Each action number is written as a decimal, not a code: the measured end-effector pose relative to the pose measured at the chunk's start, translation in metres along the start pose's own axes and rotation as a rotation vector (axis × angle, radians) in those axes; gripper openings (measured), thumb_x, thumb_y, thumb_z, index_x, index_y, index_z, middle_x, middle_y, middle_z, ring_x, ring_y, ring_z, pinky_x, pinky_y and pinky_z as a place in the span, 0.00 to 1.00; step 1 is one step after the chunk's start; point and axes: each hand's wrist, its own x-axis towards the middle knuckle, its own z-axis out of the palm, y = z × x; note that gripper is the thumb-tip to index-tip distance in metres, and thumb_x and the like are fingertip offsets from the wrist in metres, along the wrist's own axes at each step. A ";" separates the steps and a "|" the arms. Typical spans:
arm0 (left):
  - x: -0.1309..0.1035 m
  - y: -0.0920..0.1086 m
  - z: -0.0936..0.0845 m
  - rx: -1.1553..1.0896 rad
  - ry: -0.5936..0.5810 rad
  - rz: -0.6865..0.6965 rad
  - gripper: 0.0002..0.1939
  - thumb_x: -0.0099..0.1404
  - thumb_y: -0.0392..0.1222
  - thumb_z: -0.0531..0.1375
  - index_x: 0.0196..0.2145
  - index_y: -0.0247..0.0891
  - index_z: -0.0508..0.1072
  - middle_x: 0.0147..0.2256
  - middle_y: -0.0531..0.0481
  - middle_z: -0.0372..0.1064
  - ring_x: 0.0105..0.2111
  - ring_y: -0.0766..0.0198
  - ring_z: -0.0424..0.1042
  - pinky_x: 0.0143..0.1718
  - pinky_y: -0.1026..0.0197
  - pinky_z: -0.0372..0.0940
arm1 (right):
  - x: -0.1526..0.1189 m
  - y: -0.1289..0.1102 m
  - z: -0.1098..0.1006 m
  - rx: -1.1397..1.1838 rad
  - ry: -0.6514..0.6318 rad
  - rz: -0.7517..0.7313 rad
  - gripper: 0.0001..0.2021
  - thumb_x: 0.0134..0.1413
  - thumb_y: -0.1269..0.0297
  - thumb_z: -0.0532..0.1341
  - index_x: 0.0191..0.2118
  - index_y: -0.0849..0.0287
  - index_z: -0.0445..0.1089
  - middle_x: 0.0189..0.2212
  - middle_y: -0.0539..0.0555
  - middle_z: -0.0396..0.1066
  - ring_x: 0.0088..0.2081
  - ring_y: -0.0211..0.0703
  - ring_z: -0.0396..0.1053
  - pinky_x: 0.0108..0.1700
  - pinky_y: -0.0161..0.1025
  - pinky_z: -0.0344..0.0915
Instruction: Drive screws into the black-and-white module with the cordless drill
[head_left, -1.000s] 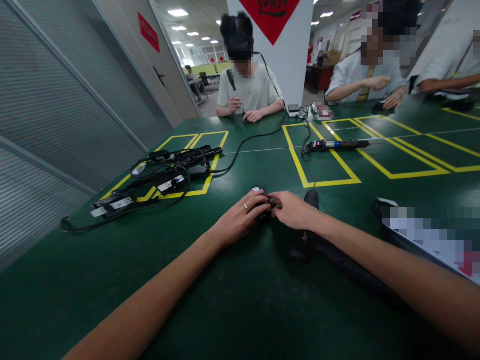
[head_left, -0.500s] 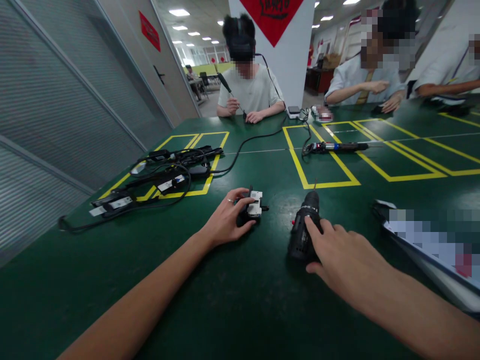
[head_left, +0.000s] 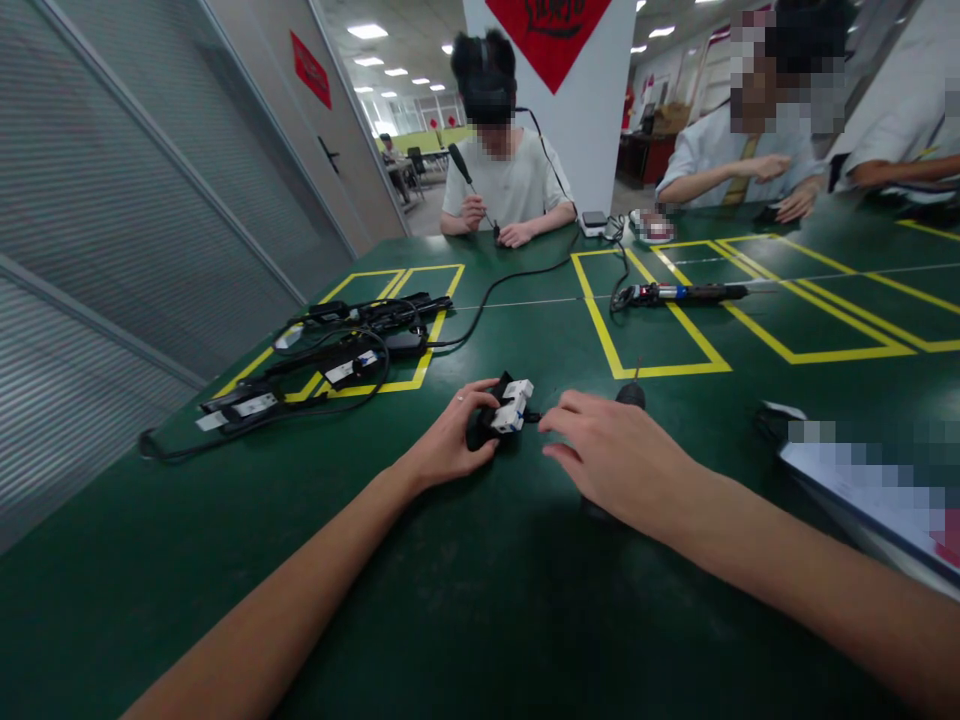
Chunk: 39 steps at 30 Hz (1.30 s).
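Between the thumb and fingers of my left hand (head_left: 454, 437) is a small black and white part (head_left: 513, 405), tilted, with a short black piece sticking out on its right. My right hand (head_left: 619, 450) is in the air just right of that part, fingers apart and nothing visible between them. Beneath my right hand lies a black power drill (head_left: 631, 392); its front end and thin bit show, and most of its body is hidden.
Black cables and adapters (head_left: 360, 345) lie on the green table (head_left: 420, 600) at left. Beyond is a soldering-iron-like tool (head_left: 686, 293). A white-topped item (head_left: 862, 480) sits at right. Across the table, a person (head_left: 506, 180) holds a screwdriver (head_left: 460, 165); others sit at right.
My right hand has come off the drill and moved left to beside the small part. The part has turned and tilted in my left hand. The view has shifted slightly.
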 end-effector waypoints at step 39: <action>0.000 0.006 -0.003 -0.161 -0.089 -0.226 0.14 0.59 0.33 0.49 0.44 0.40 0.58 0.58 0.43 0.58 0.52 0.57 0.64 0.53 0.48 0.60 | 0.034 0.047 0.046 -0.066 -0.198 0.108 0.12 0.60 0.62 0.59 0.47 0.59 0.68 0.46 0.55 0.71 0.41 0.44 0.71 0.42 0.47 0.69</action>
